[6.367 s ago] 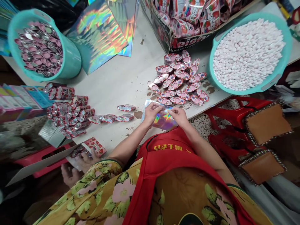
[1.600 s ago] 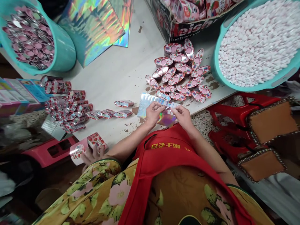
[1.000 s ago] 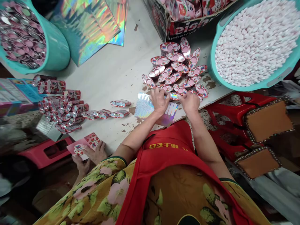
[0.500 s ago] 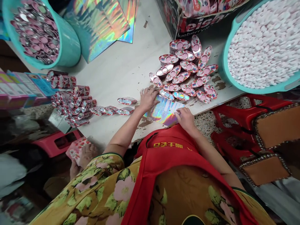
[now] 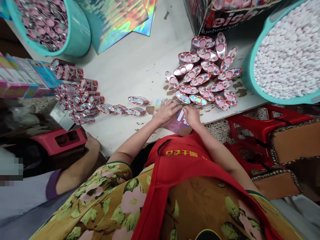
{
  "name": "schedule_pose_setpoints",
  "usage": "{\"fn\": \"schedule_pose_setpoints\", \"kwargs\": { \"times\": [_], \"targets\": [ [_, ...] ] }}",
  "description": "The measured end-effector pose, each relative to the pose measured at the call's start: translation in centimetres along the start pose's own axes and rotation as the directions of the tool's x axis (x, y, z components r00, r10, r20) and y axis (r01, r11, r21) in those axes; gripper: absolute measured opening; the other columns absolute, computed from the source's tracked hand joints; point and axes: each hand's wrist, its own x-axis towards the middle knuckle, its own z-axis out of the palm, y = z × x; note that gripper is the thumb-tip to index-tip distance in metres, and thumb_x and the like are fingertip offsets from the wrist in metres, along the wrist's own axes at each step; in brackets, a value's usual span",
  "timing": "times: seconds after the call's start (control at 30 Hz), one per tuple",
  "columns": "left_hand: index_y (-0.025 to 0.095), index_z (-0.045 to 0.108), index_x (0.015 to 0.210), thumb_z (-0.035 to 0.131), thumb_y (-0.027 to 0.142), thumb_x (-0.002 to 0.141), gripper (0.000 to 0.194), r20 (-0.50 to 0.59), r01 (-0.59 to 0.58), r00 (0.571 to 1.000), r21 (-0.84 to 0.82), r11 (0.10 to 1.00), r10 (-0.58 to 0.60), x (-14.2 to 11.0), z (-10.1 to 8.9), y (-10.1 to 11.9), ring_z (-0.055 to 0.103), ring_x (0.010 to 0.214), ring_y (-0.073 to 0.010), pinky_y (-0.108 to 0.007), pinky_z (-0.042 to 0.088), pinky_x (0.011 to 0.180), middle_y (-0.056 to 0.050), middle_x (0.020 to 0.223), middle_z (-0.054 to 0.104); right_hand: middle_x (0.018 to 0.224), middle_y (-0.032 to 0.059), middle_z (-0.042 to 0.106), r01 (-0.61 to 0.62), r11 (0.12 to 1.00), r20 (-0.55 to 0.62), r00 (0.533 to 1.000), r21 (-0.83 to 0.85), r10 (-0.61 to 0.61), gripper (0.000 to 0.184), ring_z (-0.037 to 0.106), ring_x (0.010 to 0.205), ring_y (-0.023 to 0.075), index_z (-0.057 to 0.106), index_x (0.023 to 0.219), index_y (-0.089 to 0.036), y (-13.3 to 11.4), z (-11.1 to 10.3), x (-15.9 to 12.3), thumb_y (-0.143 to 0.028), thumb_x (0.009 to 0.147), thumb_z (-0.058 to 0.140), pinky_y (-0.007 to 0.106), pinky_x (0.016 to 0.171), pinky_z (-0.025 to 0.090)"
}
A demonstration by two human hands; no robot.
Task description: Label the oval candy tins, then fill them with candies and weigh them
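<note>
A small holographic sheet (image 5: pixel 178 125) lies at the table's front edge, just before my red apron. My left hand (image 5: pixel 168 111) rests palm down across it, fingers stretched to the right. My right hand (image 5: pixel 192 117) meets its right side with curled fingers, close to the left fingertips; the sheet's edge seems held there, though the fingertips are partly hidden. Just beyond both hands stands a cluster of oval, shiny-wrapped pieces with pink centres (image 5: pixel 200 79). Left of my left hand, a few similar pieces (image 5: pixel 136 111) lie on their sides in a row.
Wrapped pieces are piled (image 5: pixel 78 96) at the left. A teal bucket (image 5: pixel 78 31) holds pink-and-silver pieces; a teal tub (image 5: pixel 250 83) holds white tablets. Large holographic sheets (image 5: pixel 117 23) and a black carton (image 5: pixel 225 21) lie farther back. Another person's arm (image 5: pixel 77 166) reaches in from the left.
My left hand has slid right and flattened over the sheet. My right hand has shifted slightly left, closer to it. The other person's strawberry-patterned packet has gone from view.
</note>
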Motion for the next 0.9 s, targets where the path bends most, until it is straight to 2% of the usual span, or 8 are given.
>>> {"fn": "schedule_pose_setpoints", "kwargs": {
  "times": [0.2,0.33,0.37,0.43,0.53,0.63,0.77,0.9],
  "targets": [
    [0.027,0.069,0.123,0.046,0.024,0.101,0.032,0.022,-0.053,0.998,-0.095,0.994,0.055,-2.8,1.6,0.7,0.053,0.135,-0.0312,-0.056,0.037,0.111,-0.011,0.144,0.061,0.114,0.012,0.074,-0.015,0.999,-0.015,1.0,0.043,0.016,0.032,0.062,0.106,0.0282,0.074,0.108,-0.02,0.2,-0.4,0.5,-0.024,0.102,0.044,0.038,0.088,0.041],
    [0.022,0.069,0.101,0.046,0.029,0.101,0.024,-0.01,-0.175,0.983,-0.359,0.917,0.183,-5.8,1.4,0.8,0.065,0.12,-0.0243,-0.045,0.048,0.104,-0.011,0.122,0.073,0.114,0.0136,0.073,-0.048,0.998,-0.064,0.997,0.045,0.051,0.031,0.06,0.11,0.0303,0.075,0.11,-0.02,0.2,0.0,1.0,-0.026,0.101,0.047,0.041,0.094,0.041],
    [0.022,0.068,0.096,0.048,0.031,0.1,0.022,-0.056,-0.135,0.991,-0.447,0.884,0.123,-6.3,1.2,1.2,0.069,0.111,-0.0224,-0.042,0.051,0.098,-0.01,0.111,0.076,0.115,0.0144,0.072,-0.047,0.998,-0.082,0.995,0.046,0.05,0.03,0.059,0.112,0.031,0.075,0.11,-0.019,0.3,0.1,1.0,-0.026,0.1,0.048,0.042,0.095,0.041],
    [0.022,0.064,0.088,0.058,0.035,0.096,0.016,-0.152,0.035,0.973,-0.639,0.768,-0.171,-6.5,0.5,2.3,0.072,0.092,-0.0192,-0.036,0.056,0.087,-0.007,0.094,0.075,0.12,0.0161,0.07,-0.028,0.998,-0.125,0.991,0.056,0.035,0.031,0.057,0.116,0.0328,0.074,0.115,-0.018,0.4,0.2,0.4,-0.024,0.099,0.048,0.044,0.099,0.041],
    [0.021,0.057,0.08,0.075,0.037,0.082,0.024,-0.117,0.186,0.793,-0.888,0.42,-0.598,-4.9,-1.2,4.1,0.07,0.077,-0.0159,-0.031,0.058,0.076,-0.002,0.082,0.072,0.129,0.0172,0.066,0.043,0.986,-0.223,0.975,0.16,-0.007,0.037,0.055,0.121,0.0332,0.068,0.125,-0.018,0.3,-0.2,-1.8,-0.024,0.099,0.042,0.048,0.105,0.039],
    [0.021,0.053,0.076,0.082,0.035,0.074,0.032,-0.043,0.152,0.729,-0.963,0.224,-0.683,-2.6,-2.8,5.5,0.067,0.07,-0.0136,-0.029,0.058,0.07,0.0,0.076,0.069,0.126,0.0142,0.067,0.132,0.868,-0.26,0.965,0.478,-0.004,0.043,0.061,0.115,0.0268,0.062,0.13,-0.019,-0.1,-0.9,-4.4,-0.037,0.103,0.034,0.042,0.101,0.046],
    [0.02,0.053,0.073,0.083,0.031,0.073,0.032,-0.056,0.099,0.705,-0.979,0.176,-0.707,-0.4,-3.6,6.6,0.065,0.066,-0.012,-0.026,0.055,0.066,0.002,0.07,0.066,0.094,0.0063,0.071,0.055,0.61,-0.114,0.992,0.79,0.058,0.045,0.065,0.08,0.0188,0.064,0.108,-0.021,-0.9,-1.8,-5.2,-0.06,0.092,0.049,0.031,0.075,0.053],
    [0.019,0.058,0.075,0.076,0.025,0.079,0.019,-0.081,0.102,0.677,-0.974,0.202,-0.731,1.8,-3.3,6.3,0.064,0.067,-0.0127,-0.026,0.053,0.07,0.003,0.069,0.065,0.07,-0.0002,0.063,0.069,0.658,-0.169,0.982,0.749,0.089,0.031,0.057,0.065,0.0148,0.061,0.08,-0.021,-0.4,-3.5,-2.5,-0.051,0.084,0.059,0.028,0.066,0.047]
  ]
}}
